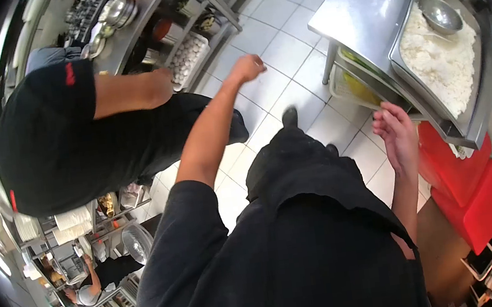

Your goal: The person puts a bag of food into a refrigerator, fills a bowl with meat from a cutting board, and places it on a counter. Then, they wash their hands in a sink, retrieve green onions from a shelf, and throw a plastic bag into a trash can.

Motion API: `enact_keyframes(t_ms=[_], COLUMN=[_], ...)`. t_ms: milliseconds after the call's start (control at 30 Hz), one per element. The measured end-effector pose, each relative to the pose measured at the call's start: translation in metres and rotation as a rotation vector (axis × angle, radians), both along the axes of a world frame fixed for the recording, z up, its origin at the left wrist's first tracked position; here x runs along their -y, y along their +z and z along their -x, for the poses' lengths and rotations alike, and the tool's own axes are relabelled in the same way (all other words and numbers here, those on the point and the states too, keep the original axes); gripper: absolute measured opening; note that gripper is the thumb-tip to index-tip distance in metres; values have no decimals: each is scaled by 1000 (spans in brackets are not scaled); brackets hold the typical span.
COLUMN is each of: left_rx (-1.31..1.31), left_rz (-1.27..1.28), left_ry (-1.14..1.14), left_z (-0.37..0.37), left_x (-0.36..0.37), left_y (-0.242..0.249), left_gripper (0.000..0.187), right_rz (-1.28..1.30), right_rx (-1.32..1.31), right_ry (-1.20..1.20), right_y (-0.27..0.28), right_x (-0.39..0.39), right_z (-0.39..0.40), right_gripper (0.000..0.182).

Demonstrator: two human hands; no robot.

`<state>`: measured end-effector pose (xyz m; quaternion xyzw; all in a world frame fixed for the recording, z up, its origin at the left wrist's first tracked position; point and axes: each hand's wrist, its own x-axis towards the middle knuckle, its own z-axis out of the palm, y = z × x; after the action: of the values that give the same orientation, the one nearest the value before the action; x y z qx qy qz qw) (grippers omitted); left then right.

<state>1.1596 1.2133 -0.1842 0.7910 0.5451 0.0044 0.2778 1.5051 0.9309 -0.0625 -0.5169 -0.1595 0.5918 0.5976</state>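
Note:
My left hand is stretched forward over the tiled floor with its fingers curled shut and nothing visible in it. It is close to a co-worker's elbow. My right hand hangs with fingers apart and holds nothing. It is just beside the front edge of a steel table and a lower tray with yellow contents. On the table lies a metal tray of white rice, and a steel bowl rests in it.
A co-worker in a black shirt stands close on the left, beside steel shelves that hold a tray of eggs. Red bins sit under the table on the right. A fan and a stack of plates are at lower left.

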Motion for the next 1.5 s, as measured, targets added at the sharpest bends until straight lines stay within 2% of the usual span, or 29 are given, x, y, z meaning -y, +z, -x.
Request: enact_keyframes(t_ms=[167, 300, 333, 400, 567, 700, 1000, 1133, 1167, 1200, 1233, 1300, 1333, 1367, 1400, 1433, 1500], left_rx=[-24, -123, -161, -171, -167, -155, -126, -152, -182, -171, -209, -148, -11, 57, 152, 203, 239], left_rz=[66, 158, 171, 299, 464, 377, 237, 173, 178, 143, 145, 161, 167, 211, 165, 253, 346], left_ry=[70, -16, 11, 110, 330, 335, 255, 185, 152, 192, 115, 218, 218, 282, 253, 266, 283], left_z=[18, 51, 62, 77, 124, 149, 107, 92, 87, 82, 67, 43, 34, 17, 12, -5, -33], left_x=[-92, -160, -172, -188, -230, -262, -365, -426, -448, -463, -478, -501, -518, -530, -551, -565, -588], left_y=[-30, -94, -115, -118, -99, -82, -21, -35, -46, -48, -32, -19, -18, -6, -26, -24, -18], left_gripper=[35, 35, 36, 37, 35, 36, 40, 40, 39, 38, 41, 41, 40, 38, 28, 22, 13], right_rz=[2, 77, 87, 139, 166, 137, 70, 8, 50, 4, 54, 25, 102, 69, 76, 2, 18], right_rx=[-12, -7, -2, -11, 30, 85, -4, -21, 40, -43, -17, -24, 68, 61, 73, 53, 101], right_ry=[82, 47, 41, 35, 68, 83, -80, -138, -189, -177, -224, -243, -264, -271, -265, -228, -203], right_y=[2, -5, -5, -5, -3, -8, -64, -84, -72, -70, -63, -38, -27, -22, -7, -1, 25], right_x=[-105, -194, -222, -264, -373, -443, -527, -563, -577, -591, -607, -643, -665, -681, -700, -712, -736], right_z=[30, 55, 59, 71, 76, 49, -54, -107, -106, -116, -123, -127, -131, -137, -142, -152, -168], right_gripper=[27, 27, 27, 27, 31, 34, 42, 43, 45, 45, 43, 37, 31, 26, 25, 26, 26])
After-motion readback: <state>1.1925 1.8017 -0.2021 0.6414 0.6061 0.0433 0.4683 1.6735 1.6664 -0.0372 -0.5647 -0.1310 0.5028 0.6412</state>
